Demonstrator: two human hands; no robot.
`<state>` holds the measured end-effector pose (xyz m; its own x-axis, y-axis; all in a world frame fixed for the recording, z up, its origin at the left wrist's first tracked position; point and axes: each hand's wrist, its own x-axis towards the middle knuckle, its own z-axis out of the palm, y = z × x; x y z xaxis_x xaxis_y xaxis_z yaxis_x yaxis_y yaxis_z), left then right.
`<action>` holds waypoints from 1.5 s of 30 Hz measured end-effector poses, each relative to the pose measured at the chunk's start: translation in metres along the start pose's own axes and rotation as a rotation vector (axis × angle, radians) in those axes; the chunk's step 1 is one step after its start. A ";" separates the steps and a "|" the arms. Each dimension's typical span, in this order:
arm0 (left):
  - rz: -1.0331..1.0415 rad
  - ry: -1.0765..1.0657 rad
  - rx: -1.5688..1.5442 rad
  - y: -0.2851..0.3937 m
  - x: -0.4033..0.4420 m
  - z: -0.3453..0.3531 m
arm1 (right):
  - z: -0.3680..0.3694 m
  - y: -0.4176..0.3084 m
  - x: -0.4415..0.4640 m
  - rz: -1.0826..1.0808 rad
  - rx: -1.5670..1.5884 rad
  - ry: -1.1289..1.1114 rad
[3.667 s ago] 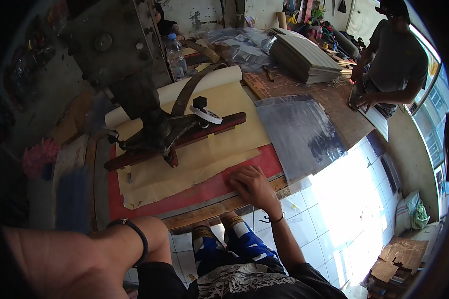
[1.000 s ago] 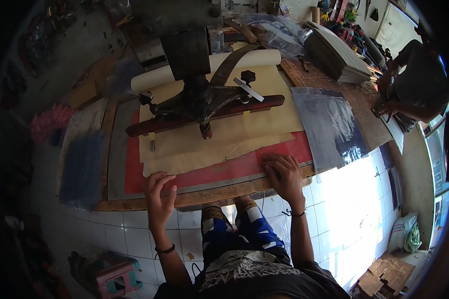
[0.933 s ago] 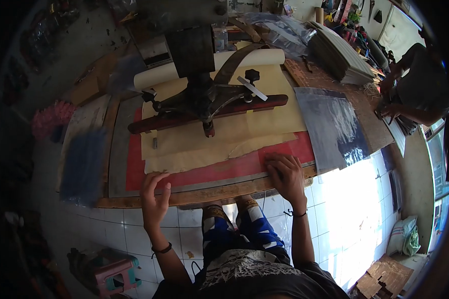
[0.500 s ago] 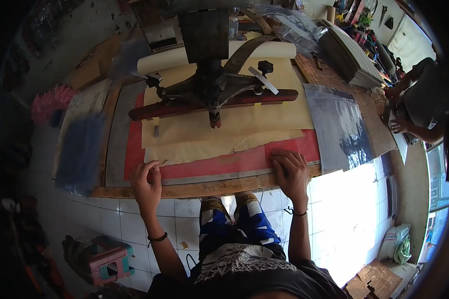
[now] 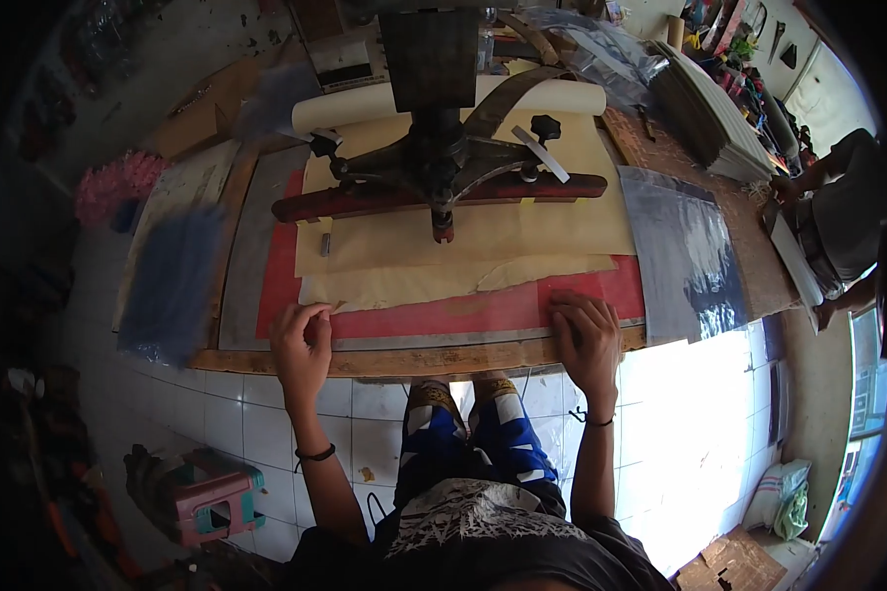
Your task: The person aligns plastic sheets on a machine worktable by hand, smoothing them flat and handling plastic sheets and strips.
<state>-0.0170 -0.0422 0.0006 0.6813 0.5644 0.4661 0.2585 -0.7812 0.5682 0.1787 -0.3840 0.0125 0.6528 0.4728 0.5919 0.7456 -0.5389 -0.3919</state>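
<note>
My left hand (image 5: 302, 345) is at the front left of the work board, thumb and fingers pinched together. My right hand (image 5: 587, 340) is at the front right, its fingers curled down and closed. Between the fingertips stretches a thin clear plastic sheet (image 5: 434, 325), faintly visible over a red sheet (image 5: 616, 286); both hands seem to grip its ends. Behind it lies tan paper (image 5: 404, 288) with a torn front edge. Above the paper stands a dark metal press head (image 5: 442, 148) with a long red bar (image 5: 365, 200).
A small metal piece (image 5: 326, 244) rests on the paper. Clear plastic sheets (image 5: 682, 251) lie to the right, blue film (image 5: 172, 281) to the left. Stacked boards (image 5: 715, 113) stand at the back right. Another person (image 5: 838, 212) handles a board there. A stool (image 5: 217, 502) is on the floor.
The whole view has shifted slightly right and up. Both hands stay in nearly the same place over the board. The other person at the right has lowered a hand along the board.
</note>
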 end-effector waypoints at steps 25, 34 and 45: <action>-0.028 0.049 -0.012 0.003 0.001 0.003 | 0.000 0.001 -0.001 -0.013 0.007 0.015; -0.016 0.053 -0.019 0.001 0.005 0.003 | 0.003 0.002 -0.001 -0.002 -0.001 0.016; -0.036 0.021 -0.019 0.002 0.002 0.001 | 0.005 0.004 -0.002 -0.002 -0.001 0.001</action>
<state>-0.0142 -0.0427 0.0018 0.6569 0.5978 0.4594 0.2692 -0.7551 0.5977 0.1811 -0.3840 0.0060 0.6514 0.4730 0.5932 0.7466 -0.5388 -0.3902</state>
